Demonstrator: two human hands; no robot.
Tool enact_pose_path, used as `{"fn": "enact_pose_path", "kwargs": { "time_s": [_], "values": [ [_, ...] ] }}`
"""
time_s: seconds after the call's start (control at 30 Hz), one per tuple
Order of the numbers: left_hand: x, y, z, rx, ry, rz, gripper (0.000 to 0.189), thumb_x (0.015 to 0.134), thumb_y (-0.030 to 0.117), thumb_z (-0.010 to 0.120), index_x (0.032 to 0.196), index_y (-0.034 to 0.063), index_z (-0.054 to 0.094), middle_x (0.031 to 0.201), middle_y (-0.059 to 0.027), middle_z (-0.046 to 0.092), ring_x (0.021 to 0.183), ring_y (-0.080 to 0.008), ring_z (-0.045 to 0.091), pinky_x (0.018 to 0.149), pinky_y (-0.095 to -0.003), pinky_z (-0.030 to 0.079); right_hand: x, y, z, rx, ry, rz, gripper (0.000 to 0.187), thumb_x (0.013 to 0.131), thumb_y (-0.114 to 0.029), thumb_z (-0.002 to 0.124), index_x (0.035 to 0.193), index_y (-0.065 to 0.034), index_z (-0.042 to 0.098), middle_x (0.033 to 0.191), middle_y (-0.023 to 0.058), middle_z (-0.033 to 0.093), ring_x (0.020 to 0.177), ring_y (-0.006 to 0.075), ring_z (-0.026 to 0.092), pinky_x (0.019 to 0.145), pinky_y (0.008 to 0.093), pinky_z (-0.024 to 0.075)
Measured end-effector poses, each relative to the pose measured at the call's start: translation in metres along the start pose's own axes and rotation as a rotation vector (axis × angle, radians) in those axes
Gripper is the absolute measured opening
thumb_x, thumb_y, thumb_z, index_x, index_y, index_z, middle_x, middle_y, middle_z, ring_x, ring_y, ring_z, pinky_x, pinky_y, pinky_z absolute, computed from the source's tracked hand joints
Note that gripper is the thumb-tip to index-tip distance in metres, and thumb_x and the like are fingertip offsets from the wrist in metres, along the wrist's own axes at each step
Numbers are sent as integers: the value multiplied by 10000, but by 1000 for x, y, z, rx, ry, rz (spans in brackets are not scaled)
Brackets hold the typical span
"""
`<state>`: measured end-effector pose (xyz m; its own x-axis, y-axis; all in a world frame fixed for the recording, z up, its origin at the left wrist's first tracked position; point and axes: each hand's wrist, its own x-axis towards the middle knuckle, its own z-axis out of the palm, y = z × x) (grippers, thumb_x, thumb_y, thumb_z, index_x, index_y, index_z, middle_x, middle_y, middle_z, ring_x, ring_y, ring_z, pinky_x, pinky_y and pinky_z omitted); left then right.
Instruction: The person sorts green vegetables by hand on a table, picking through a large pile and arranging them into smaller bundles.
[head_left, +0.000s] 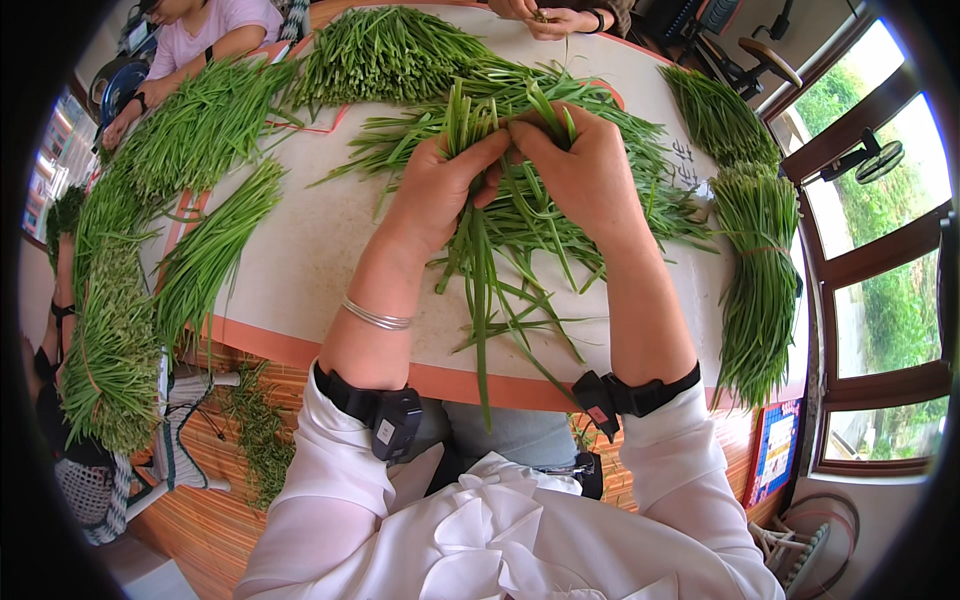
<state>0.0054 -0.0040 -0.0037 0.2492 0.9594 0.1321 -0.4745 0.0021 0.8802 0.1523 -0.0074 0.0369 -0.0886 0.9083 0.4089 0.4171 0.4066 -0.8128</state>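
Over the middle of the table, my left hand (442, 184) is closed around a small bundle of green garlic chives (469, 124), with cut stem ends up and long leaves hanging below. My right hand (577, 169) holds a few chive stalks (551, 112) between thumb and fingers. The two thumbs meet or nearly meet at the bundle. Beneath and behind both hands lies a loose heap of chives (637, 180), with stray leaves (525, 307) spread towards me. The fingertips of my right hand are partly hidden.
Chives are piled at the back (390, 52) and left (202, 127) of the white table (300, 247). A smaller bunch (225, 247) lies left, tied bundles (757, 277) right. People (217, 37) sit at the far left; a co-worker's hands (551, 22) are across the table. Trimmings (262, 442) litter the floor.
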Motion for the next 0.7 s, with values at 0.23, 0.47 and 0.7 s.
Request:
{"fn": "enact_pose_path", "kwargs": {
  "time_s": [0.23, 0.47, 0.7],
  "values": [
    [-1, 3, 3, -19, 172, -28, 130, 897, 198, 583, 927, 77, 622, 783, 22, 587, 665, -57, 489, 548, -210, 383, -1, -4, -5, -79, -45, 191, 314, 849, -147, 486, 1075, 69, 517, 901, 278, 629, 847, 393, 623, 757, 415, 476],
    [-1, -1, 4, 31, 72, 21, 179, 914, 249, 571, 1030, 125, 629, 773, 62, 558, 676, -32, 446, 559, -203, 351, -1, -6, -2, -106, -209, 285, 389, 848, -150, 419, 1169, 67, 444, 1026, 323, 587, 997, 441, 567, 863, 438, 437],
    [-2, -4, 8, 181, 59, 60, 251, 943, 312, 536, 1001, 91, 641, 750, 76, 558, 621, -17, 412, 545, -182, 324, -3, 5, 1, 12, -250, 218, 398, 839, -129, 424, 1189, 60, 421, 1040, 315, 585, 993, 441, 560, 858, 440, 436]
  ]
}}
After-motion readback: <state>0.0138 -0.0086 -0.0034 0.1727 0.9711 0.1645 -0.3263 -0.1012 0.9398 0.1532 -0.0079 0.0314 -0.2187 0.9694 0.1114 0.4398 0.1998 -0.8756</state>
